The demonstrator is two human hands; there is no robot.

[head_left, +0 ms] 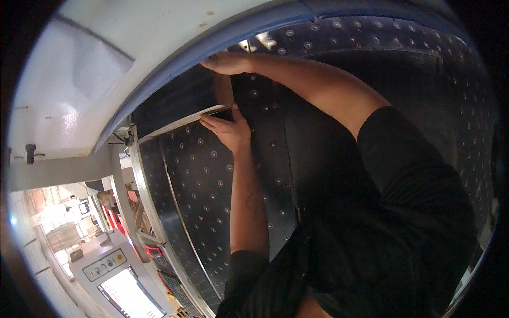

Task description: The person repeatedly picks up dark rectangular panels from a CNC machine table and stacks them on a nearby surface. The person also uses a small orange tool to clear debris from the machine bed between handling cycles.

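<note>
A dark, glossy board (pixel 177 98) with a pale edge lies on the black table (pixel 289 159), which is dotted with small round metal studs. My left hand (pixel 231 131) is closed on the board's near right corner, fingers along the pale edge and thumb at the corner. My right hand (pixel 228 63) rests at the board's far right corner, close to the blue rail. Its fingers stretch out fairly flat over the board, their tips partly in shadow. The board's far edge is hidden under the rail.
A curved blue rail (pixel 212 37) below a white machine housing (pixel 90 69) spans the top. At the lower left stand a grey control panel (pixel 103 262) with a lit screen (pixel 130 294) and a dark keyboard (pixel 180 297). A metal rail (pixel 146 185) borders the table's left side.
</note>
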